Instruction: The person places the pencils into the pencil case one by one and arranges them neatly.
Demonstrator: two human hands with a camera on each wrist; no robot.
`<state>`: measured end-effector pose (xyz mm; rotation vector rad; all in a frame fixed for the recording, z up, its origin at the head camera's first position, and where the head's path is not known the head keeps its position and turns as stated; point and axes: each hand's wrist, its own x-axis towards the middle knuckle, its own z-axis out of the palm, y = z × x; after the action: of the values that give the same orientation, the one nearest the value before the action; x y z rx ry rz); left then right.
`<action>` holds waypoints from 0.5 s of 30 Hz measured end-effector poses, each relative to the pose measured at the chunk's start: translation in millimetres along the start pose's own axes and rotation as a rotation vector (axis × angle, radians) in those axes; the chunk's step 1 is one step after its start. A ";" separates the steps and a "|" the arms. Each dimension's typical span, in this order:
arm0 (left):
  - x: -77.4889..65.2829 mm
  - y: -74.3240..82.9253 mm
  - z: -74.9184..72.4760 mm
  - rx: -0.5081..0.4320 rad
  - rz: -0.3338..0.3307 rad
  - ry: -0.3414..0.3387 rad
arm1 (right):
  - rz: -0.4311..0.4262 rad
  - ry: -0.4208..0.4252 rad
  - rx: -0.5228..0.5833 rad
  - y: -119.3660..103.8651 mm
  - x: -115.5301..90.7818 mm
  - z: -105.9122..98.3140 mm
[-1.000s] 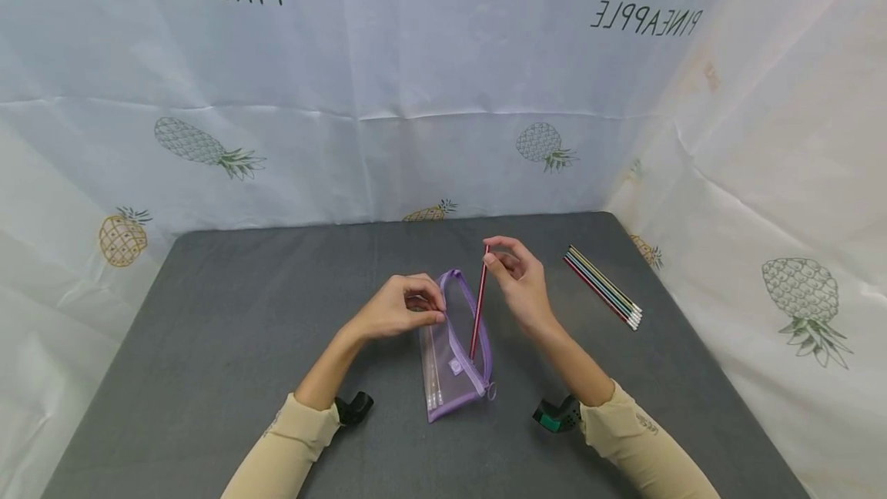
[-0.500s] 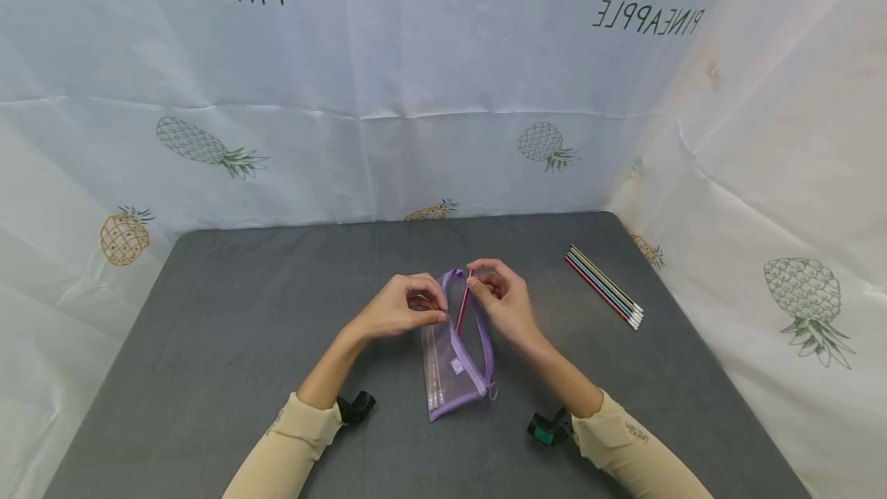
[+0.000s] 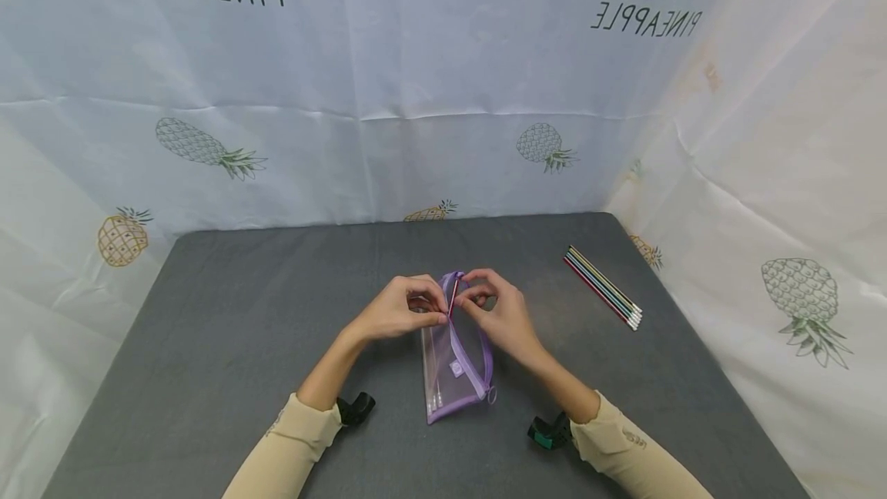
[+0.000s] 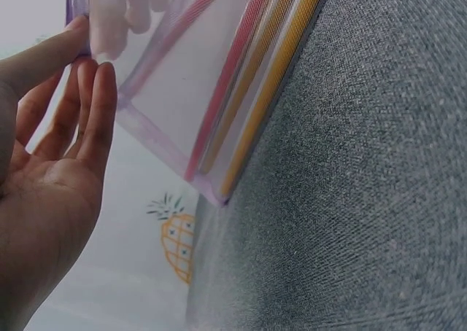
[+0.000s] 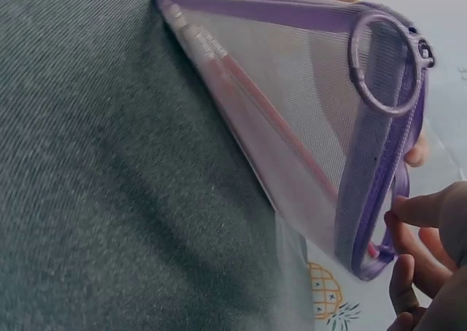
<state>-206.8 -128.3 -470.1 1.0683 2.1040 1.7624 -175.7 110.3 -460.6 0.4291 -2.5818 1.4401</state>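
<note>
A purple mesh pencil case (image 3: 441,372) with a zip gapes open between the two hands. My left hand (image 3: 409,305) pinches its rim between thumb and fingertips. A red pencil (image 3: 453,299) leans inside the opening, and in the right wrist view its end shows just within the rim. My right hand (image 3: 500,314) is at that opening, curled thumb and index finger (image 5: 395,222) close to the rim and the pencil's end; I cannot tell whether they hold either. Several pencils, including a yellow pencil (image 4: 273,79), lie along the bottom inside the case.
Several pencils (image 3: 603,287) with white ends lie side by side on the grey table (image 3: 277,314), at the far right. A ring pull (image 5: 357,68) hangs from the zip. Pineapple-print curtains (image 3: 443,60) stand behind and beside the table.
My right hand has moved left and toward the pencil case's far end, bringing the red pencil down into the opening. My left hand has stayed on the rim.
</note>
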 end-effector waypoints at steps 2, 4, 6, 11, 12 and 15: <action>-0.1 -0.6 -0.1 0.000 0.002 0.003 | -0.012 0.002 -0.027 1.5 -0.6 0.6; -0.3 -1.4 -0.5 -0.003 0.009 0.005 | -0.025 0.006 -0.033 3.0 -0.7 -0.3; -0.5 -1.4 -0.8 -0.005 0.013 0.007 | -0.038 0.012 -0.025 4.7 -0.3 -2.7; -0.9 0.5 -1.3 -0.014 0.006 0.009 | -0.065 0.064 -0.014 12.6 3.3 -16.7; -0.9 0.9 -1.3 -0.017 0.003 0.009 | -0.066 0.080 -0.025 16.0 4.5 -20.9; -1.2 1.4 -1.4 -0.015 0.000 0.008 | -0.064 0.124 -0.061 31.2 9.0 -35.6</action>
<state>-206.1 -130.1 -468.7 1.0594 2.0918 1.7829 -194.4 154.6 -464.6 0.3975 -2.4835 1.3202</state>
